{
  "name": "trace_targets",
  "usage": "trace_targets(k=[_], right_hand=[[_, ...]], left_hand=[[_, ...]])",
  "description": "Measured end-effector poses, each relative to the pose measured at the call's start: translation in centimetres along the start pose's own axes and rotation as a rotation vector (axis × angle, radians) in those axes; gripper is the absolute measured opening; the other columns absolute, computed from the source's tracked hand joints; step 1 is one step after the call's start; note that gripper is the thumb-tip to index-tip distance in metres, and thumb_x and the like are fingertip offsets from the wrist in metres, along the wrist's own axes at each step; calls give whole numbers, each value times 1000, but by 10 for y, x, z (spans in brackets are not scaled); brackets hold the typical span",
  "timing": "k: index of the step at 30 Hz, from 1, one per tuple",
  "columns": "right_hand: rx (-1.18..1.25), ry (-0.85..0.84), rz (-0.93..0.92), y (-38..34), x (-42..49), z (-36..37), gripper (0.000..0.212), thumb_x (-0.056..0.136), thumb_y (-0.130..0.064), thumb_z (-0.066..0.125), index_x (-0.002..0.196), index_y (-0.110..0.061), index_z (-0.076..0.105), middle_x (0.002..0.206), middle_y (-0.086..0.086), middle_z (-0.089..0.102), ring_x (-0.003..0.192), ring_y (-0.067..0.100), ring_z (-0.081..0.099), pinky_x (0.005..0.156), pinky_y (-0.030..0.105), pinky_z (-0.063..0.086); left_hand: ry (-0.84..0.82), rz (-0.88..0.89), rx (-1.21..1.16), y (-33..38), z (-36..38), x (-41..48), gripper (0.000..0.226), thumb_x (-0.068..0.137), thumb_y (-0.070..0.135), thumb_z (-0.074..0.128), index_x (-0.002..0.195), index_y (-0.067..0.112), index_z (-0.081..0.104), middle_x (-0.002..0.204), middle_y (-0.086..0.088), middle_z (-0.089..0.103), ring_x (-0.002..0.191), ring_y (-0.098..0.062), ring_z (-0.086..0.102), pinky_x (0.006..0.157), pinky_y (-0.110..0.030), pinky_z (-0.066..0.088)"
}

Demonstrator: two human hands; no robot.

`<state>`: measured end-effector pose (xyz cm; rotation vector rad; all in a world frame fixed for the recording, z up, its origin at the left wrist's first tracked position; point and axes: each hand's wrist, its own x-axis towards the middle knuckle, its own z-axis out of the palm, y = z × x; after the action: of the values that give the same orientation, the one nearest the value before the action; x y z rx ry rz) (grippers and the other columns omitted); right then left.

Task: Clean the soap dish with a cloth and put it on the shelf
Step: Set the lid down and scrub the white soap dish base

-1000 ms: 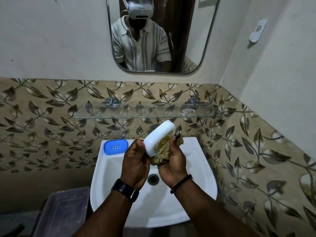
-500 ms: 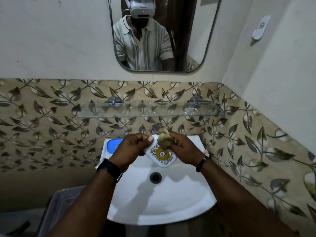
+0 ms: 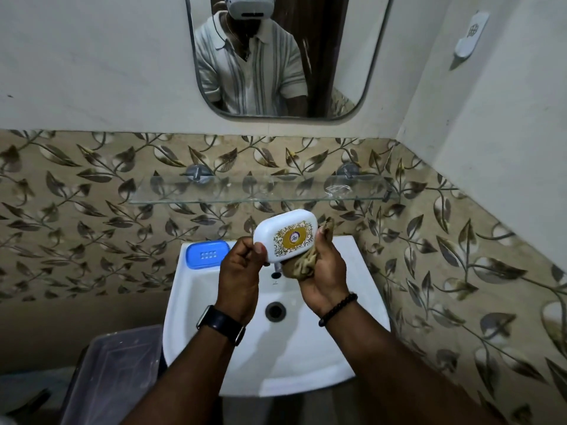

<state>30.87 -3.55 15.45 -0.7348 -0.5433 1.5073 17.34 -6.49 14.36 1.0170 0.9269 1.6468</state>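
So the wiping part looks like it's in progress, not finished. The soap dish (image 3: pixel 283 235), a white closed case with a gold label on top, is up in the air over the sink (image 3: pixel 362 317), just below the glass shelf (image 3: pixel 171 191). The left hand (image 3: pixel 237 271) pinches its near-left end, fingers curled tight on the edge. The right hand (image 3: pixel 322 271) cups the far side with the cloth (image 3: pixel 302 265) bunched between palm and dish, fingers pressed around both.

What's left, I'd guess: finish wiping, then lift it onto the shelf, which has nothing on it that I can make out apart from some glare.

Can't tell if the dish is actually clean, since the underside and right side are hidden by the cloth and hand. There's also a blue tray (image 3: pixel 207 254) on the sink's back left corner; could be the dish's inner part, can't say. The tap is mostly hidden behind the hands.
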Motion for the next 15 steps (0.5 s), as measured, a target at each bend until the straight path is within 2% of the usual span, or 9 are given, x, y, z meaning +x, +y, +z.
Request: trace_targets(k=[2, 5, 7, 8, 10, 11, 13, 15], right_hand=[[-32, -6, -15, 0, -1, -2, 62, 86, -43, 66, 130, -1, 56, 117, 25, 66, 100, 40, 64, 84, 55, 46], [-152, -67, -125, -4, 1, -9, 46, 89, -33, 67, 124, -5, 58, 111, 22, 68, 96, 38, 67, 74, 47, 57], [-342, -146, -260, -10, 3, -15, 32, 91, -27, 72, 119, -17, 61, 102, 16, 67, 86, 31, 64, 69, 37, 54], [-478, -196, -334, -14, 2, -17, 29, 91, -26, 72, 118, -26, 62, 99, 7, 69, 83, 25, 65, 68, 33, 53], [-718, -293, -437, -19, 2, -21, 32, 88, -29, 66, 118, -41, 62, 95, -13, 71, 84, 10, 66, 71, 25, 53], [-771, -321, -457, -21, 3, -25, 34, 87, -29, 63, 118, -43, 62, 91, -16, 70, 83, 7, 65, 72, 24, 51], [-752, -318, -466, -23, 5, -31, 34, 89, -26, 61, 119, -41, 64, 85, -16, 70, 78, 10, 64, 70, 27, 50], [-694, -246, -470, -26, 8, -34, 30, 91, -25, 65, 117, -39, 67, 84, -15, 72, 77, 11, 65, 70, 29, 52]], left_hand=[[20, 22, 67, -6, -2, -1, 30, 84, 58, 67, 83, 29, 69, 89, 4, 74, 87, -16, 62, 74, -31, 49], [52, -24, 57, -10, -2, -3, 23, 97, 48, 57, 97, 32, 74, 101, 3, 76, 93, -17, 66, 73, -34, 53], [93, -135, -56, -7, 0, -6, 30, 94, 50, 58, 106, 29, 76, 107, -2, 77, 97, -20, 71, 72, -35, 58], [119, -220, -134, -4, 2, -6, 38, 90, 54, 60, 110, 26, 76, 107, -6, 77, 100, -25, 73, 72, -37, 60], [153, -380, -290, 4, 0, -5, 58, 83, 59, 66, 121, 15, 70, 108, -18, 74, 103, -41, 72, 77, -45, 62], [147, -420, -330, 8, -2, -3, 63, 82, 57, 69, 124, 11, 66, 109, -23, 73, 103, -46, 71, 80, -47, 62], [94, -433, -293, 14, -7, 1, 60, 81, 50, 73, 122, 7, 68, 111, -27, 72, 103, -44, 71, 82, -46, 62], [3, -387, -185, 15, -9, 2, 48, 84, 47, 72, 114, 10, 74, 113, -23, 73, 103, -38, 72, 84, -45, 61]])
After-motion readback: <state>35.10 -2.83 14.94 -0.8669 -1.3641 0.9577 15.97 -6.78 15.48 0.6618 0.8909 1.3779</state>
